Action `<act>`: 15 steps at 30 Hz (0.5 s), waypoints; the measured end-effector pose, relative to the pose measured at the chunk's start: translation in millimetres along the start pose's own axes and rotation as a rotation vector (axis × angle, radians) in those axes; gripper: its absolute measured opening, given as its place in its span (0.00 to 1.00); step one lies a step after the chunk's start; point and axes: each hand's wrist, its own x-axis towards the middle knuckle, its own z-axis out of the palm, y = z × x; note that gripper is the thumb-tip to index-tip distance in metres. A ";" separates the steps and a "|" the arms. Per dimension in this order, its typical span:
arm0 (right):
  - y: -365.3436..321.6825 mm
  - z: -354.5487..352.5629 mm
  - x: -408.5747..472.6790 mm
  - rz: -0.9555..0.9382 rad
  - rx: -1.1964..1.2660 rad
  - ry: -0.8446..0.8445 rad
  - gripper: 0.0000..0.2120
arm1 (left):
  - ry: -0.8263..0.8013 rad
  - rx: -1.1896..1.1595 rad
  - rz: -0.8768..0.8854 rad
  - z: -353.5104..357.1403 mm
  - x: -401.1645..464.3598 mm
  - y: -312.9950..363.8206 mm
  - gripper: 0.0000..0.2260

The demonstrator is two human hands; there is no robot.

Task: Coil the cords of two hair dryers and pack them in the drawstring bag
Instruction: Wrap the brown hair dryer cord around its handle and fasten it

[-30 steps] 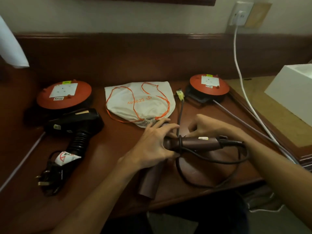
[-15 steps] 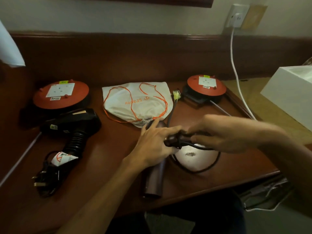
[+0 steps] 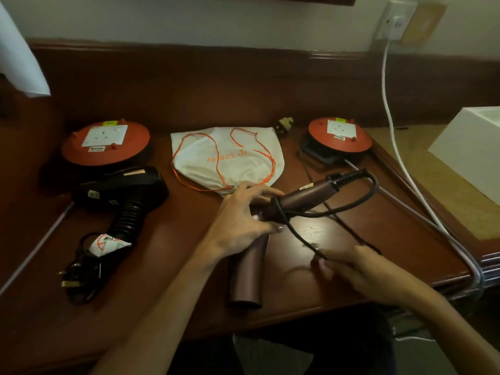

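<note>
Black hair dryer: lies toward the desk's left edge, its cord bunched below the handle with the plug at the near-left; it has not moved over the last second, so I judge this one done apart from bagging.
Drawstring bag: flat at the middle of the desk's back edge, orange string loose on top, nothing visibly in it; unchanged.
Left hand: fingers curled round the brown hair dryer where handle meets barrel, pinning the wraps, just as a second ago.
Brown dryer's cord: one turn sits round the handle and a loop arcs past the handle's end.
Right hand: a half-second ago it was up at the handle; now it has dropped toward the desk's near edge, thumb and fingers pinching the cord and drawing it taut.
Plug: at the back edge beside the bag, farther back than before.
Meaning: likely mid-wrap on the second dryer; packing not begun.
</note>
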 end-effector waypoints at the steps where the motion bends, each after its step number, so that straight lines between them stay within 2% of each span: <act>1: 5.2 -4.7 5.6 -0.004 0.032 0.013 0.14 | -0.003 -0.013 -0.007 -1.1 0.7 -1.4 0.28; 4: 23.3 -12.3 25.3 0.045 0.038 0.033 0.15 | -0.035 -0.043 -0.033 -2.8 0.5 -1.7 0.29; 8: 23.5 -24.1 57.9 -0.002 0.055 0.142 0.15 | -0.100 -0.008 -0.029 -3.0 -6.3 1.8 0.29; 10: 25.1 -33.8 83.6 -0.026 -0.004 0.144 0.06 | -0.164 0.095 -0.007 -1.4 -9.4 5.8 0.28; 11: 22.6 -39.2 95.9 -0.019 -0.052 0.131 0.04 | -0.190 0.163 -0.013 0.1 -10.6 9.6 0.28; 15: 9.2 -70.2 122.9 -0.012 -0.117 0.107 0.11 | -0.299 0.479 -0.040 6.7 -8.0 26.0 0.29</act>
